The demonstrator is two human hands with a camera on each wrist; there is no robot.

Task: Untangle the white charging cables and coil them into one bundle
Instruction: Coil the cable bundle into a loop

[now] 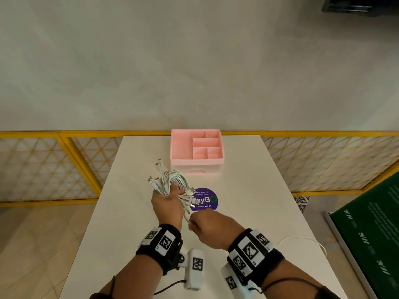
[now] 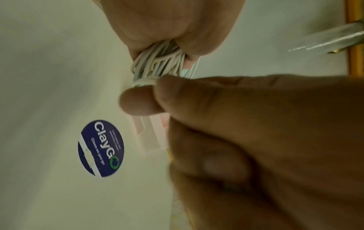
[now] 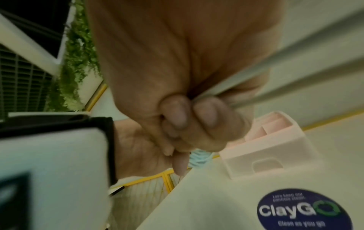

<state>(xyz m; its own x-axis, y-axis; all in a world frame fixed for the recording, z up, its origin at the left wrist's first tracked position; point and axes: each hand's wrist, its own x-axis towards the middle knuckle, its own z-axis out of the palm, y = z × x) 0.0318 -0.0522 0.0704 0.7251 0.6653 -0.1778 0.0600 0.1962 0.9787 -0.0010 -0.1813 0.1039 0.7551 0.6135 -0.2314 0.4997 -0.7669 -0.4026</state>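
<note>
A bundle of white charging cables [image 1: 176, 180] is gripped in my left hand [image 1: 167, 201] above the white table [image 1: 248, 190], with several plug ends fanning out to the left and right. In the left wrist view the cable loops [image 2: 159, 65] are squeezed between palm and fingers. My right hand [image 1: 204, 225] sits just below and right of it, fingers curled round one white cable strand [image 3: 256, 77] that runs up to the bundle. A loose cable length [image 1: 306, 239] trails on the table at the right.
A pink compartment organiser [image 1: 196, 147] with a small drawer stands at the table's far edge. A round purple sticker [image 1: 207, 200] lies on the table under the cables. Yellow lattice railings [image 1: 64, 165] flank the table, and a green board [image 1: 367, 234] is at the right.
</note>
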